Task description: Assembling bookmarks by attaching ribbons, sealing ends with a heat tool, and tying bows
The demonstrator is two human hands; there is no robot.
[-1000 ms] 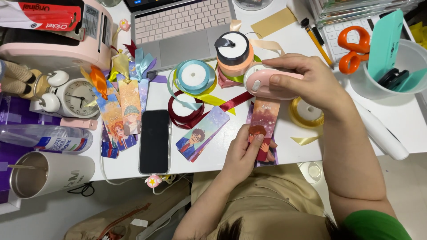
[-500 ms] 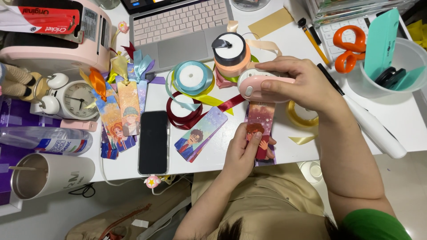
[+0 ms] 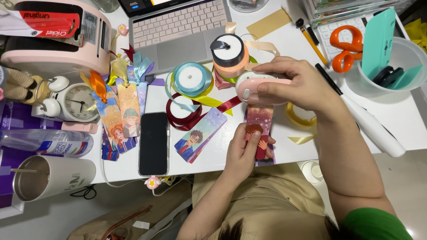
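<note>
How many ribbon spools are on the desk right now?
3: a light blue spool below the laptop, a dark red spool just under it, and a peach spool standing above the right hand. More may be hidden beneath the hands.

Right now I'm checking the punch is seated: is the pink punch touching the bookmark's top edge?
Touching. The head view shows the pink punch, held by the right hand, overlapping the top edge of the bookmark, with no gap.

White desk (image 3: 391, 133) — carries a laptop (image 3: 178, 31), black phone (image 3: 153, 143), alarm clock (image 3: 78, 102), ribbon spools (image 3: 190, 78), illustrated bookmarks (image 3: 200, 135), orange scissors (image 3: 344, 46) — and a white cup (image 3: 53, 178).
</note>
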